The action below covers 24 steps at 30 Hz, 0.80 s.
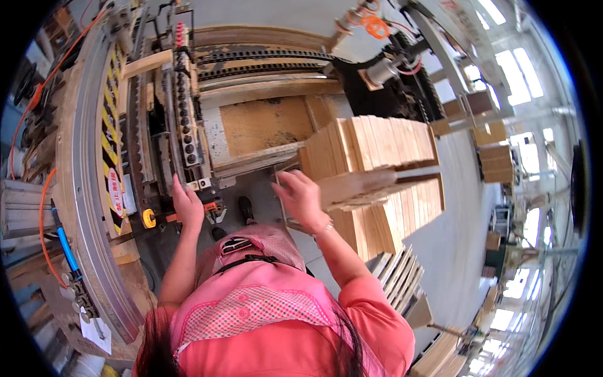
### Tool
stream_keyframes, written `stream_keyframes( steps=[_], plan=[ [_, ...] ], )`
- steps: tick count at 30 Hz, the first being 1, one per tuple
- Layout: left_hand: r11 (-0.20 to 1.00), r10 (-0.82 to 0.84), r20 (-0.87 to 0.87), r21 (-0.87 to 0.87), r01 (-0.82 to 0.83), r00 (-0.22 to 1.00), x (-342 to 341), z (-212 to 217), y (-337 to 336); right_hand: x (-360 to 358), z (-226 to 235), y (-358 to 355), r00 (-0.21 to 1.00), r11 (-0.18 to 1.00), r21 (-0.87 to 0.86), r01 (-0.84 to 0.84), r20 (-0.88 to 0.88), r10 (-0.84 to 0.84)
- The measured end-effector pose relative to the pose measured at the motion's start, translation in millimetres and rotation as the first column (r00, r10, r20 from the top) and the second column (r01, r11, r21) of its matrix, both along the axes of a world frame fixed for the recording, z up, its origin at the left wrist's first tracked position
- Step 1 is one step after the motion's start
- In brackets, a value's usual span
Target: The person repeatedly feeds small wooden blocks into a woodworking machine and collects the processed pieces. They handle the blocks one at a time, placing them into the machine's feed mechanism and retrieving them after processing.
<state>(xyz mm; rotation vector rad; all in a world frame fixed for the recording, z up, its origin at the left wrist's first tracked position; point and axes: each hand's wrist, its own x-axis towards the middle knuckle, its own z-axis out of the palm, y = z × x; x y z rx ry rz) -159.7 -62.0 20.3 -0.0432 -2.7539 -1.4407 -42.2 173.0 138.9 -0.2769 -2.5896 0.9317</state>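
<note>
My left hand (188,202) is held beside the near end of the machine's long rail (187,141), which carries a row of dark round rollers. Its fingers stretch forward with nothing seen in them; whether they touch the rail I cannot tell. My right hand (301,196) hangs in front of a stack of pale wooden boards (377,143), fingers loosely bent and apart, with no object visible in them. Below that stack a second row of upright wooden boards (389,220) stands on the same rack. A wooden panel (267,127) lies beyond my hands in the machine frame.
A black-and-yellow striped beam (112,125) runs along the left. Near its end sits a yellow knob (149,218). A blue air tool (65,242) and an orange hose (44,220) are at far left. Slatted wood pieces (400,276) lie at lower right.
</note>
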Motion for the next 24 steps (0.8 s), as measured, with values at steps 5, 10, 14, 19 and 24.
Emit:
stream_keyframes(
  steps=[5,10,14,19,24],
  plan=[
    [1.000,-0.022,-0.093,-0.002,0.022,0.995,-2,-12,-5,130,25,78,0.896,0.785,0.470,0.403,-0.028,-0.443],
    [0.999,-0.037,-0.126,0.009,0.038,0.991,-5,-16,-4,232,36,135,0.598,0.591,0.647,0.482,0.250,-0.761],
    [1.000,-0.023,-0.122,0.007,0.024,0.992,-4,-17,-4,259,34,156,0.442,0.626,0.608,0.488,0.446,-0.778],
    [1.000,-0.015,-0.083,-0.008,0.015,0.996,-2,-12,-2,265,26,169,0.436,0.664,0.591,0.457,0.502,-0.747],
    [1.000,-0.009,-0.115,-0.016,0.008,0.993,-2,-15,-3,251,46,159,0.497,0.645,0.667,0.373,0.444,-0.746]
  ],
)
